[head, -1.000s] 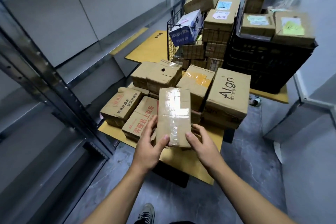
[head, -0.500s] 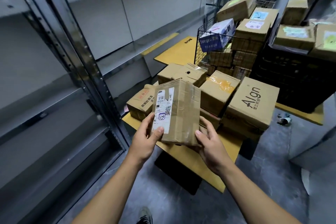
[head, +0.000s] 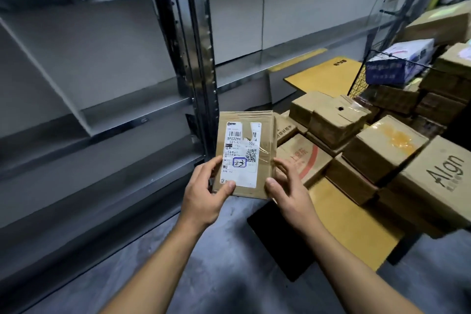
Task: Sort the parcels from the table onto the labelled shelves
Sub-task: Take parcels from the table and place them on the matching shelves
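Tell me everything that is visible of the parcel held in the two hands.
The parcel is a brown cardboard box, held upright before the metal shelving, label toward the camera. Its white label, torn at the top, shows barcodes, a QR code and handwriting in a blue frame. The left hand grips its lower left corner, the right hand its lower right.

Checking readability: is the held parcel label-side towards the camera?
Yes, label-side towards camera: the parcel shows its white label, barcode and boxed handwritten number.
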The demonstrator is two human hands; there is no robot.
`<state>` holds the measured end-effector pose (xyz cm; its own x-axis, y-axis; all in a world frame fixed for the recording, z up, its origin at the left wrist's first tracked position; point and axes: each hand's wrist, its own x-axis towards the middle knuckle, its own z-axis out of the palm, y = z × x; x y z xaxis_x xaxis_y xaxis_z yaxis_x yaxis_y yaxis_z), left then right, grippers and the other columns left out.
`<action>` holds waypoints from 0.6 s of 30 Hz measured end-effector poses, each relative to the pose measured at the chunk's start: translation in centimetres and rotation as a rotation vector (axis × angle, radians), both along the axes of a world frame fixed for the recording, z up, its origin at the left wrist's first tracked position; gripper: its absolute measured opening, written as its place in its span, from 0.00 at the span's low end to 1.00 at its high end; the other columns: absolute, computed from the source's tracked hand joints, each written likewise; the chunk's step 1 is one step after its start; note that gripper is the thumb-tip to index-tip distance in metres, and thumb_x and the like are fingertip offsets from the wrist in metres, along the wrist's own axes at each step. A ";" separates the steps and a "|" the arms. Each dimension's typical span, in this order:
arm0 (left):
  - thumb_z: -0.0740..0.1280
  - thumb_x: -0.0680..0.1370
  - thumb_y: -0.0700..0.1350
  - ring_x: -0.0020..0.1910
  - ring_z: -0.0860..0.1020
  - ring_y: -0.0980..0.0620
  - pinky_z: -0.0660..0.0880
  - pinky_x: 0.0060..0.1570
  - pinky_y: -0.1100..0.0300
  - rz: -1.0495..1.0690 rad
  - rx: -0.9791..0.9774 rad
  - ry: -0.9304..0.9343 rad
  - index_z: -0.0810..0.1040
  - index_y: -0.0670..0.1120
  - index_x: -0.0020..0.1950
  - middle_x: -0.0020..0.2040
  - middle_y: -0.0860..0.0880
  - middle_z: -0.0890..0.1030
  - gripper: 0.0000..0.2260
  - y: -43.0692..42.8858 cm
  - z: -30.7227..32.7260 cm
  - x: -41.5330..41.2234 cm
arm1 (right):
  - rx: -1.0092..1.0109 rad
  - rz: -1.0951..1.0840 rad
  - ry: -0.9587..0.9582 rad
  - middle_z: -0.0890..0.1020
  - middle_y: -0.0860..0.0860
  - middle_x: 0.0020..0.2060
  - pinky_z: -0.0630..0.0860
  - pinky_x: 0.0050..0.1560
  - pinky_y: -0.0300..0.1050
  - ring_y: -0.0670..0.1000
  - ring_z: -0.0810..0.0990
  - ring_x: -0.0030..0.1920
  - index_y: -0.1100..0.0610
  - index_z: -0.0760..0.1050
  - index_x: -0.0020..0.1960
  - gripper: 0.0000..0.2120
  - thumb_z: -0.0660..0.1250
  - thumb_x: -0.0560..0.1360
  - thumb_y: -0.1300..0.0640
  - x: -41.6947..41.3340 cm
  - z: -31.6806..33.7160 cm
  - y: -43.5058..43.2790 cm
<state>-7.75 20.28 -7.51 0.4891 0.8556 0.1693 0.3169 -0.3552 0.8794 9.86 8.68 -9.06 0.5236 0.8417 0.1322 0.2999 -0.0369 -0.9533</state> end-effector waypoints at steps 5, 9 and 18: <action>0.74 0.73 0.46 0.58 0.70 0.72 0.66 0.53 0.79 0.115 0.070 0.021 0.71 0.52 0.70 0.61 0.57 0.73 0.26 1.5 -0.2 -6.5 | -0.031 0.150 0.017 0.72 0.44 0.71 0.71 0.69 0.59 0.46 0.73 0.70 0.34 0.59 0.75 0.34 0.68 0.72 0.41 -5.6 0.4 4.2; 0.74 0.74 0.45 0.57 0.69 0.73 0.64 0.54 0.80 0.212 0.092 0.041 0.71 0.51 0.70 0.61 0.57 0.72 0.26 3.2 -0.1 -12.7 | -0.059 0.232 0.078 0.77 0.35 0.64 0.72 0.68 0.61 0.43 0.75 0.67 0.31 0.60 0.73 0.34 0.68 0.70 0.45 -11.6 0.6 8.1; 0.73 0.74 0.44 0.59 0.68 0.73 0.62 0.55 0.80 0.339 0.158 0.060 0.71 0.49 0.70 0.62 0.56 0.71 0.26 7.3 0.0 -25.6 | 0.026 0.231 0.166 0.82 0.41 0.55 0.79 0.59 0.61 0.43 0.82 0.56 0.37 0.67 0.66 0.28 0.74 0.71 0.54 -25.3 1.1 16.3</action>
